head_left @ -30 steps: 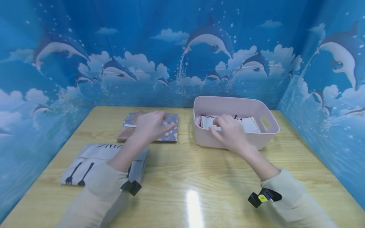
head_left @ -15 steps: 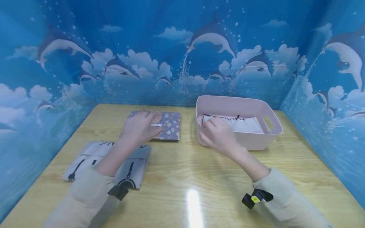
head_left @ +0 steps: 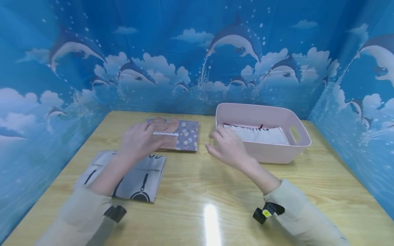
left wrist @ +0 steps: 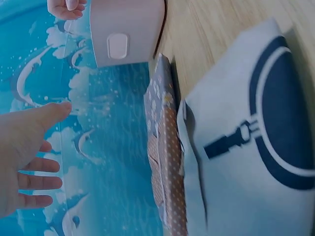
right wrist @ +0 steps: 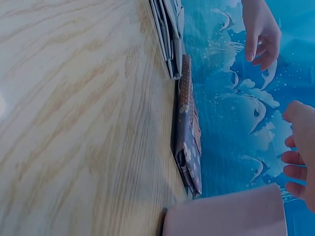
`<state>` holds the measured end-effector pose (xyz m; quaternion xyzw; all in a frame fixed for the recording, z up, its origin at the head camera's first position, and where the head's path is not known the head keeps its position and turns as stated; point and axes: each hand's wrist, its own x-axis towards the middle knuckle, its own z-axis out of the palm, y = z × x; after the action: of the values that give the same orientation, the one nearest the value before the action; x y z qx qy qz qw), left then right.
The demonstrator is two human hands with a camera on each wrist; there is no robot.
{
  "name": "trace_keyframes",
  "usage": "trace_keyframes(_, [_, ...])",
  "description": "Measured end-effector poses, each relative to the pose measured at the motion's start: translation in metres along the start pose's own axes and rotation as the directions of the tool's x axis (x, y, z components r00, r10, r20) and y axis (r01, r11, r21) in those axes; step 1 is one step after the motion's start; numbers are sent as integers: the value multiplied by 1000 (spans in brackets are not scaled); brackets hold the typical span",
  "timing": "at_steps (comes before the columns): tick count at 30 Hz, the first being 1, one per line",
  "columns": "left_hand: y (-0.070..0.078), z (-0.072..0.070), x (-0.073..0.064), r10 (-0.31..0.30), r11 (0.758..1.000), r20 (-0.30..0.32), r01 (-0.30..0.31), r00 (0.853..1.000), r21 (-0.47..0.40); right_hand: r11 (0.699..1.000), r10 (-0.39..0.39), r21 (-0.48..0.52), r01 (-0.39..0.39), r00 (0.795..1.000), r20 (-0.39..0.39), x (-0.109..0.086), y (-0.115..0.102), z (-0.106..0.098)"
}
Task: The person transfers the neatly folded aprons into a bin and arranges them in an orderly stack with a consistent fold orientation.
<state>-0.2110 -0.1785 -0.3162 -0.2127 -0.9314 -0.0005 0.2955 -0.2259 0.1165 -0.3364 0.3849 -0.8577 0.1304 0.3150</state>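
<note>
My left hand (head_left: 136,141) is held up off the table with its fingers spread and nothing in it, as the left wrist view also shows. In the head view it overlaps the left edge of a folded purple floral cloth (head_left: 187,135) with a brown dotted panel and bow. Below that hand lies a folded grey-white cloth (head_left: 141,177) printed with dark kitchen utensils, partly hidden by my forearm. My right hand (head_left: 229,147) hovers in front of the pale pink basket (head_left: 272,153), its fingers loosely bent and holding nothing. Inside the basket lies a folded white cloth (head_left: 261,135) with dark lettering.
The wooden table (head_left: 184,205) carries the cloths and the basket. A blue dolphin-print curtain (head_left: 184,51) hangs along its back and both sides. On the basket's right end is a handle hole (head_left: 294,134).
My left hand has drawn left off the floral cloth, uncovering its bow. My right hand has moved left, from over the basket to its front left corner. The view has shifted slightly.
</note>
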Motion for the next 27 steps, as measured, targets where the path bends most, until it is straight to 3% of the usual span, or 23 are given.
trace_keyframes(3, [-5, -1, -6, -27, 1000, 76, 28, 997, -11, 1000, -9, 0, 9, 1000, 5, 3, -3, 4])
trace_keyframes(8, [-14, -4, -15, -52, 999, 149, 53, 988, -3, 1000, -7, -13, 8, 999, 34, 7, -9, 12])
trace_keyframes(15, [-28, -7, -25, -101, 995, 264, 98, 959, 23, 998, -39, -40, 42, 995, 90, 11, -24, 23])
trace_keyframes(19, [-37, -8, -31, -115, 993, 279, 116, 953, 14, 997, -39, -63, 50, 984, 174, 14, -35, 27])
trace_keyframes(23, [-47, -9, -41, -151, 988, 279, 154, 948, 9, 995, -23, -88, 50, 960, 280, 16, -45, 31])
trace_keyframes(27, [-57, -8, -51, -178, 983, 274, 181, 945, 14, 988, -41, -129, 88, 943, 331, 17, -53, 38])
